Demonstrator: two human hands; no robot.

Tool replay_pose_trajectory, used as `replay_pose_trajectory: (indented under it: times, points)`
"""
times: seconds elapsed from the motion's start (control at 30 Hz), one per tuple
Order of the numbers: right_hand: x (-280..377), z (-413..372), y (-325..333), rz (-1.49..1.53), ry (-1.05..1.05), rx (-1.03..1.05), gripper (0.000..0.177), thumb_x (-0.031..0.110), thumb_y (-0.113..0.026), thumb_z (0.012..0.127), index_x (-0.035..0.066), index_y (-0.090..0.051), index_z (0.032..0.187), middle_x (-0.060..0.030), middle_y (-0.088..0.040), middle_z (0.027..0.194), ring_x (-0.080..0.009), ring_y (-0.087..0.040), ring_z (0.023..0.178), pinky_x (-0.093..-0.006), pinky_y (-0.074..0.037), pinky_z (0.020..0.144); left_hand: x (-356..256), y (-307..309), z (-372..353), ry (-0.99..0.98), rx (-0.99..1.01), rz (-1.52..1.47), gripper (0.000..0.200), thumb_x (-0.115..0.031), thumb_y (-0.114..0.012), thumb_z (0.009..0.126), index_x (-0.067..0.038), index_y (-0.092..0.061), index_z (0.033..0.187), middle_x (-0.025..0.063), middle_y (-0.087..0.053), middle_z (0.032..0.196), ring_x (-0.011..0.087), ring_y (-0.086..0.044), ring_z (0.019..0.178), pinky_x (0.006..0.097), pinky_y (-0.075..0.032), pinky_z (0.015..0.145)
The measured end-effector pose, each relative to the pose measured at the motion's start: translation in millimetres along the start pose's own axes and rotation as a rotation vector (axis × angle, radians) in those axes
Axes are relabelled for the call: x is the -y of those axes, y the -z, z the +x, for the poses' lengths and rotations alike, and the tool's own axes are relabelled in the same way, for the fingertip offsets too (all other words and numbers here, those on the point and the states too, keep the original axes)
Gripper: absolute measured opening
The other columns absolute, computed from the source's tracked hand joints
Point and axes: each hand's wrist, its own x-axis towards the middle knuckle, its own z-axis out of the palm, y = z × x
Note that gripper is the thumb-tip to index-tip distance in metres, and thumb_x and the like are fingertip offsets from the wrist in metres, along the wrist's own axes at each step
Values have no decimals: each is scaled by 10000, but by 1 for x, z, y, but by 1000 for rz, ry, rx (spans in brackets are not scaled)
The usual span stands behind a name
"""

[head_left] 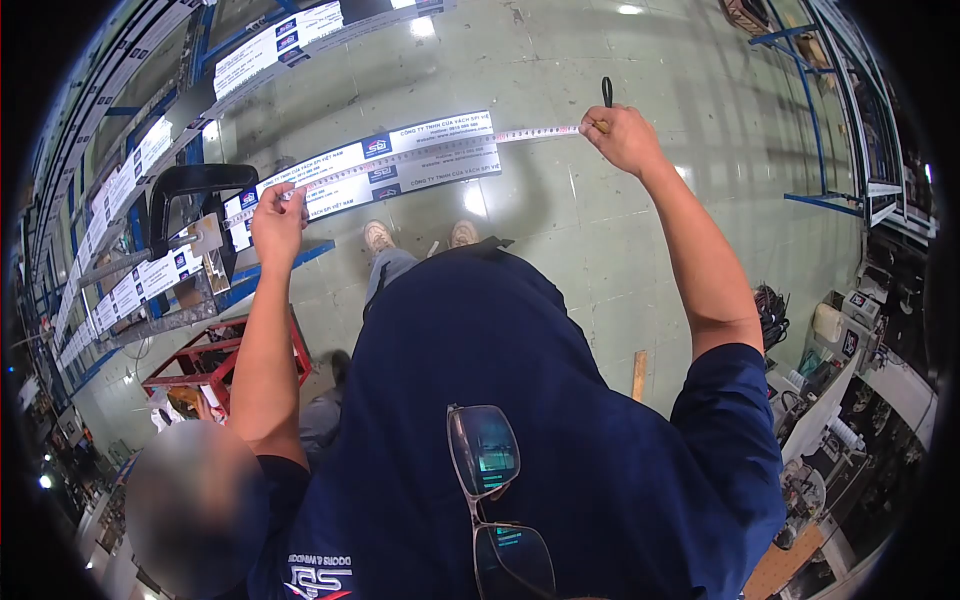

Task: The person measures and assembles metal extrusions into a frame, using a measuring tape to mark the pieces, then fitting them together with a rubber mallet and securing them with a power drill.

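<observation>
A measuring tape point(540, 132) is stretched along a long panel point(440, 150) covered in white, printed film. My right hand point(622, 138) is closed on the tape's case beyond the panel's right end, with a black strap loop point(607, 92) sticking up from it. Near the panel's left part, my left hand point(277, 222) pinches the tape against the film. Just left of that hand, a black C-clamp point(160, 200) grips the panel's end. Much of the tape case is hidden by my right fingers.
More film-covered profiles point(150, 285) lie on blue racks at the left. A red metal frame point(205, 365) stands below the clamp. Another blue rack point(825, 200) is at the right, above a cluttered bench point(835, 420). Someone's blurred head point(195, 510) shows at lower left.
</observation>
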Motion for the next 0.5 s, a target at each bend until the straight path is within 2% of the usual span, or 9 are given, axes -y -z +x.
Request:
replay_pose_trajectory:
  times: [0.5]
  points:
    - [-2,-1,-6,-5,16,-67,192,375,-630,934,240,-721,1036,-81,-660,1018,-331,-593,1023,-455,-523,870,-3,-1,-1,16,-14,-1,258,-179,-713,934,-11,-640,1116,45,-675,697,89,-607,571,246,-479,534]
